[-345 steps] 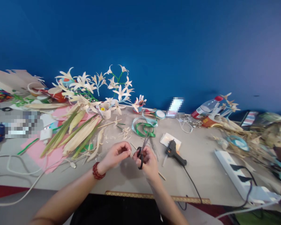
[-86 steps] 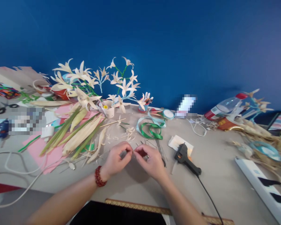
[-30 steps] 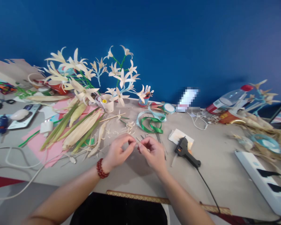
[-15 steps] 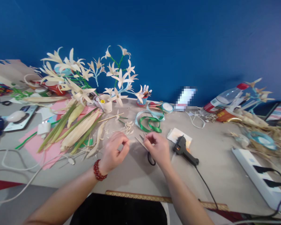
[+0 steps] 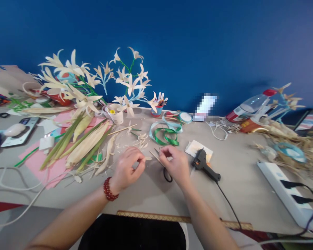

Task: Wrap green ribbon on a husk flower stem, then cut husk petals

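My left hand (image 5: pixel 130 165), with a red bead bracelet at the wrist, is closed in a pinch. A small pale husk strip (image 5: pixel 148 158) sticks out from its fingertips toward the right. Just across from it, my right hand (image 5: pixel 175 161) is also pinched, thumb against fingers; whatever lies between them is too small to make out. Partly covered by the right hand, scissors (image 5: pixel 168 176) rest on the table, their dark handle loop showing below it and slim blades pointing up-left. Husk scraps (image 5: pixel 141 140) lie beyond both hands.
Corn husks (image 5: pixel 86 147) lie on pink paper at left, below husk flowers (image 5: pixel 130 85) in cups. Green ribbon (image 5: pixel 163 137) curls behind the hands. A glue gun (image 5: pixel 205 165) with its cord sits at right, near a power strip (image 5: pixel 281 192) and a tilted bottle (image 5: pixel 250 106).
The pale strip at my left fingertips shows more clearly now. Both hands stay almost in place, still pinched. The view has shifted slightly.
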The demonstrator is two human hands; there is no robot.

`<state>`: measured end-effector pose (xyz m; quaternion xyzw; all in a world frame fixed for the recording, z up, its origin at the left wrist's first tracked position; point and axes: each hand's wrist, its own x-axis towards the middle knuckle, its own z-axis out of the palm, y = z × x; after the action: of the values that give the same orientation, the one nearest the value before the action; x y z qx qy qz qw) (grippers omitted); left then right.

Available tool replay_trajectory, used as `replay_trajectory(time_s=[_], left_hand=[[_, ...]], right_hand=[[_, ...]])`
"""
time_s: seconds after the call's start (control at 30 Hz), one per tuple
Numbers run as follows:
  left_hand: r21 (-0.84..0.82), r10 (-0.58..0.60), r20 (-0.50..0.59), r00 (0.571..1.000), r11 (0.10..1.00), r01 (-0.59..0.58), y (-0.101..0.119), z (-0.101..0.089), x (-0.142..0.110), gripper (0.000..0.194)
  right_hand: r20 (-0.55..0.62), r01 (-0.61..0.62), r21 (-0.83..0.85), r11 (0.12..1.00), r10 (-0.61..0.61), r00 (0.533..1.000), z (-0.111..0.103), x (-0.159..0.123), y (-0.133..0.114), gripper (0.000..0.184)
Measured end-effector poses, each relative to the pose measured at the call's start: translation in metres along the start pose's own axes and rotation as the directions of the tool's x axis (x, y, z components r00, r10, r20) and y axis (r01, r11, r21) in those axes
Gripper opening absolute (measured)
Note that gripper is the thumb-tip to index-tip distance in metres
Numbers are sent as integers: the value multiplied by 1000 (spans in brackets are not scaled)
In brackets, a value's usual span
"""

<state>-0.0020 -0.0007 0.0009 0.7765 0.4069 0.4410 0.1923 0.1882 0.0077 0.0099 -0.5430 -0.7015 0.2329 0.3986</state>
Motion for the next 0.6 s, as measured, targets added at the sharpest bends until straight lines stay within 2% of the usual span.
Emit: replay_trajectory(time_s=[0.07,0.2,0.33,0.47,0.6], left_hand=[[1,-6,-9,1000,1000,6,-1,0,0,12],[-2,-7,31,1000,1000,7,0,1,0,12],[3,-2,30,1000,1000,2,0,1,0,12],[6,-20,-38,999,1000,21,-1,-1,0,12],[-1,-17,-18,1000,1000,17,-2,-1,0,11]], right_hand=[[9,1,45,999,-1,1000,-3,1,0,8],[150,48,128,991,-67,986,7,-5,-12,6],[135,71,57,996,-78,988,11,-6,-11,10],[44,40,4,999,-41,998,3,-3,-1,8],[146,25,111,994,-41,988,8,-6,-11,6]])
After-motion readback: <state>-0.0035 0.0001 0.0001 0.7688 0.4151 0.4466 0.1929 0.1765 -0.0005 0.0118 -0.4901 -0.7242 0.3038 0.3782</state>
